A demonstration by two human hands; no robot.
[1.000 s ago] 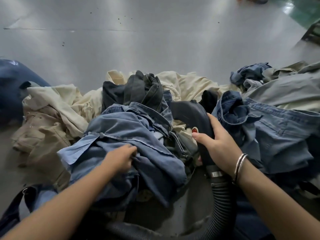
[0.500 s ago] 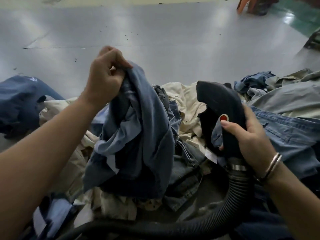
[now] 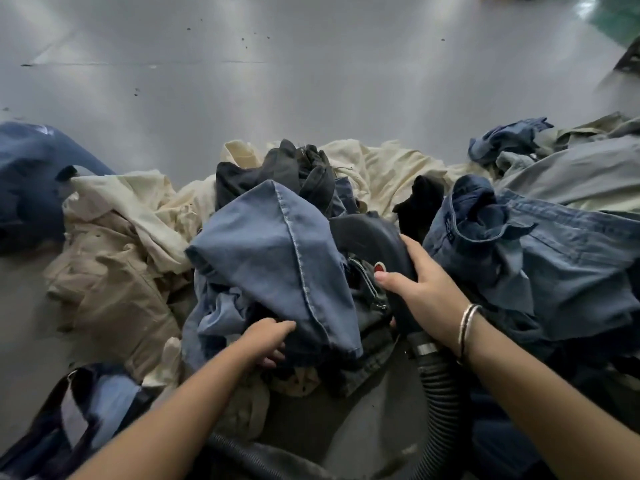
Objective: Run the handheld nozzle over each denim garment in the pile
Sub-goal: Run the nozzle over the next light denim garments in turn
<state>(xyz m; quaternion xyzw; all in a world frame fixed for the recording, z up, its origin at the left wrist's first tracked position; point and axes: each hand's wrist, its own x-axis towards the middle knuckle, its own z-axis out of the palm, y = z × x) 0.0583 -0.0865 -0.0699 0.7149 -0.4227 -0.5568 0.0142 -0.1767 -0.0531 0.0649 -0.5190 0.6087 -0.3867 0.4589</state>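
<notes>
My right hand (image 3: 420, 289) gripped the one dark nozzle (image 3: 372, 237), red-buttoned, amid the pile. My left hand (image 3: 268, 339) reached under one faded blue denim garment (image 3: 273, 258), its grip hidden.

Open grey floor (image 3: 311, 81) was seen beyond the heaped garments (image 3: 363, 168), offering free passage. Nearer, movement was hemmed in by a raised blue denim piece (image 3: 270, 258), banked denim (image 3: 554, 258) at right, and the ribbed hose (image 3: 440, 403) below.
</notes>
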